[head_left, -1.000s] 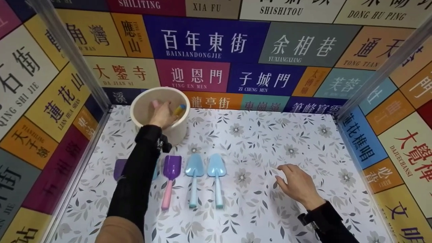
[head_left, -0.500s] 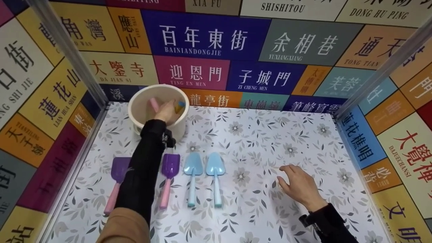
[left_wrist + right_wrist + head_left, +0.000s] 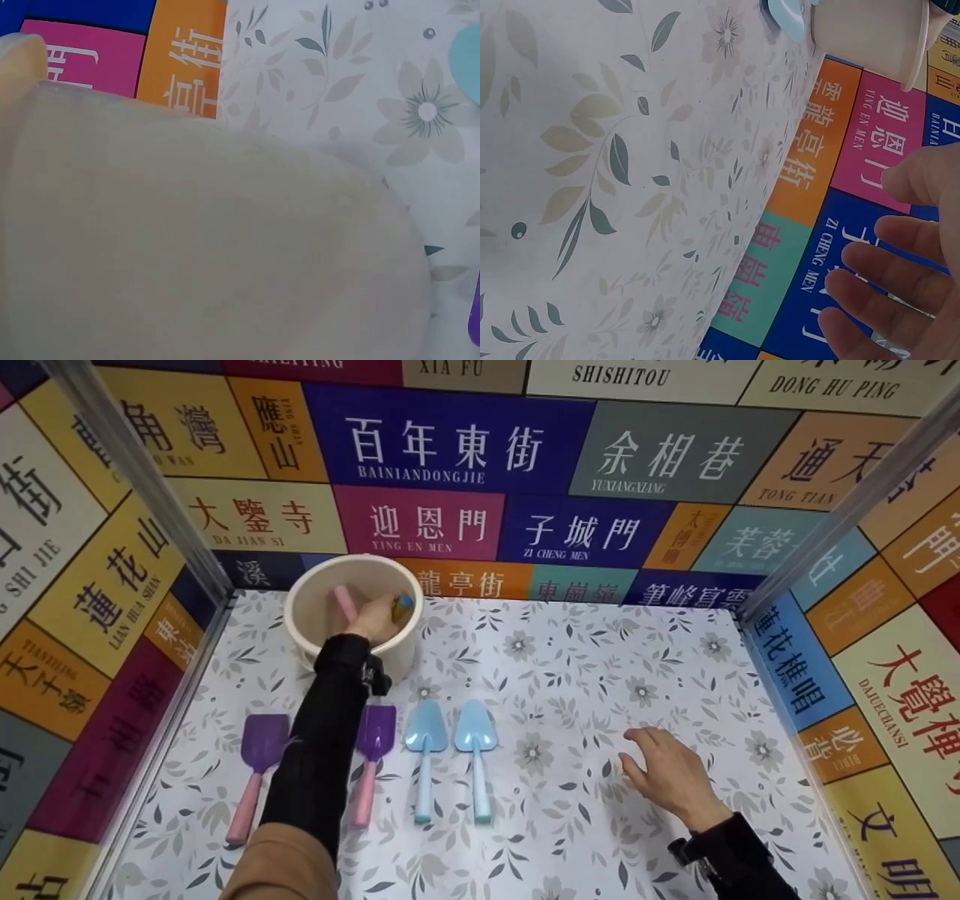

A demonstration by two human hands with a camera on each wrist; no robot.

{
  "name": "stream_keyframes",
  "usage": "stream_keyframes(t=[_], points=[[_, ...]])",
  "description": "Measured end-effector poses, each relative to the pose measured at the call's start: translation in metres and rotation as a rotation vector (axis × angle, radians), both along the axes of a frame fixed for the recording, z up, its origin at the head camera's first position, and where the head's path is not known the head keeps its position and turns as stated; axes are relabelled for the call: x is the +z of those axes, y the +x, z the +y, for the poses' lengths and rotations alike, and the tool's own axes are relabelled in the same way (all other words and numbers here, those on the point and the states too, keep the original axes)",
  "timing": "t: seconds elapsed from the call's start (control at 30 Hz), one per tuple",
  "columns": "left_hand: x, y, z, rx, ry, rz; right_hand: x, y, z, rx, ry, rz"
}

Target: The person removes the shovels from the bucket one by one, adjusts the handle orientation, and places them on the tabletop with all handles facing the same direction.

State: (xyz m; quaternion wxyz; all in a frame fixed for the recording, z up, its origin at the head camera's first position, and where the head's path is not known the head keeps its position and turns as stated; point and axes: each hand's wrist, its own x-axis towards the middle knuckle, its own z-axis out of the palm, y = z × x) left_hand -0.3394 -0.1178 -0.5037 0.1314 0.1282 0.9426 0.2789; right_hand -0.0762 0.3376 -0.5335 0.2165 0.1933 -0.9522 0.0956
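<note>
My left hand [image 3: 377,620] reaches down inside a cream bucket [image 3: 300,634] at the back left. It is against a yellow thing with a blue end [image 3: 405,604]; its fingertips are hidden, so I cannot tell whether they grip it. A pink handle [image 3: 345,601] leans inside the bucket, left of the hand. In the left wrist view the bucket's wall [image 3: 210,240] covers the hand. My right hand [image 3: 670,775] is held over the right side of the table, holding nothing. The right wrist view shows its fingers [image 3: 881,259] spread and loosely bent.
On the flowered tabletop [image 3: 585,675] lie a purple toy shovel with a pink handle [image 3: 264,742], a second purple one [image 3: 377,735], a light blue toy trowel [image 3: 426,727] and another blue trowel [image 3: 475,727]. Sign-covered walls [image 3: 450,442] enclose the back and sides.
My left hand has shifted slightly right inside the bucket, against the yellow thing, and the forearm has swung right, uncovering the leftmost purple shovel. The right hand has stayed nearly still.
</note>
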Motion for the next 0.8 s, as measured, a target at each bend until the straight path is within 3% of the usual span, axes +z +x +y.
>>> stream_keyframes(t=[0.33,0.5,0.8], points=[[0.0017,0.0009,0.0041,0.009,-0.023,0.109,0.0011,-0.0001,-0.0007,0.006,0.001,0.006],[0.0041,0.0033,0.0042,-0.020,-0.023,0.150,0.0007,0.0003,-0.0011,0.001,0.002,-0.002],[0.0081,0.0058,0.0015,-0.042,-0.039,0.151,-0.0013,0.0003,-0.0008,0.021,0.006,0.040]])
